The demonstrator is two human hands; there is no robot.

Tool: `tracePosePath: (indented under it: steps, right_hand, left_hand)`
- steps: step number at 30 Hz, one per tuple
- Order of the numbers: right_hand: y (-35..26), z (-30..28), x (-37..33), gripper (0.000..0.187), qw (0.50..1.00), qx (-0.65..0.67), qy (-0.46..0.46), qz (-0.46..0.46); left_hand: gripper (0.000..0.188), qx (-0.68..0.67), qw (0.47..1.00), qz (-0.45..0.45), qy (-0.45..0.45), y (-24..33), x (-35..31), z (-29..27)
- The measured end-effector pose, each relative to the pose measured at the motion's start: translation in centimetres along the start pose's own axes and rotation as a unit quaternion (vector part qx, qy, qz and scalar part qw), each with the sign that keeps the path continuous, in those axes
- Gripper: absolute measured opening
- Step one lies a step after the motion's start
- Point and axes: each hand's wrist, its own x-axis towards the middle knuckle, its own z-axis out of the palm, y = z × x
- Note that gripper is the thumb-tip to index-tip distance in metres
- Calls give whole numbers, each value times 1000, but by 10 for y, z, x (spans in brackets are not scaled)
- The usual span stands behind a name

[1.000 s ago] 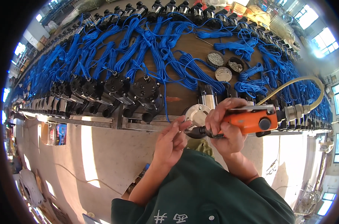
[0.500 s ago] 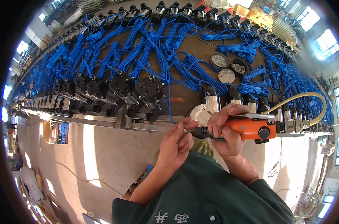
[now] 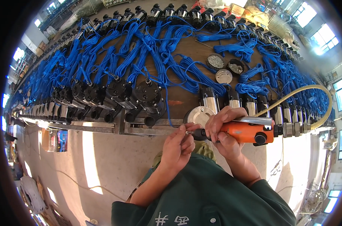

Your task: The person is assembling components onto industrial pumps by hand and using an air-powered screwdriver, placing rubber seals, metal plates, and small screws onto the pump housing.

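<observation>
My right hand (image 3: 228, 132) is wrapped round an orange air screwdriver (image 3: 250, 132), held level with its black chuck pointing left. At the chuck's tip, the fingers and thumb of my left hand (image 3: 177, 148) pinch a small shiny metal piece, which looks like a screw (image 3: 188, 132). Just beyond the tool, a pump with a round silvery end plate (image 3: 196, 116) lies at the bench edge, partly hidden by my right hand. From the screwdriver's rear fitting, a yellowish air hose (image 3: 326, 98) curves up and back to the left, passing behind the tool.
Bundles of blue cable (image 3: 140, 56) cover much of the brown bench (image 3: 180, 101). Black-topped pumps (image 3: 147, 94) line its near edge, with more along the far side. Two bowls of small metal parts (image 3: 215, 61) and a round metal disc (image 3: 223, 77) sit mid-bench. A box (image 3: 58, 140) stands below left.
The view has shifted slightly, so the bench appears moved left. Both hands keep their hold, and the screwdriver tip stays at the left fingers.
</observation>
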Motion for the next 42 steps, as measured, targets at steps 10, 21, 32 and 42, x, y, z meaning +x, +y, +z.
tracePosePath:
  steps: [10,21,32,42]
  right_hand:
    - [1,-3,3,31,1000,12,-13,-14]
    - [11,10,-4,29,995,6,64,-81]
    - [21,-12,3,36,992,-43,108,47]
    - [37,-6,1,28,990,-118,1,73]
  left_hand:
    - [30,-3,1000,2,-17,0,7,0]
    - [21,-29,997,76,6,-6,3,9]
    - [23,487,835,244,-83,-1,28,-37]
    - [35,531,807,259,-13,-4,27,-43]
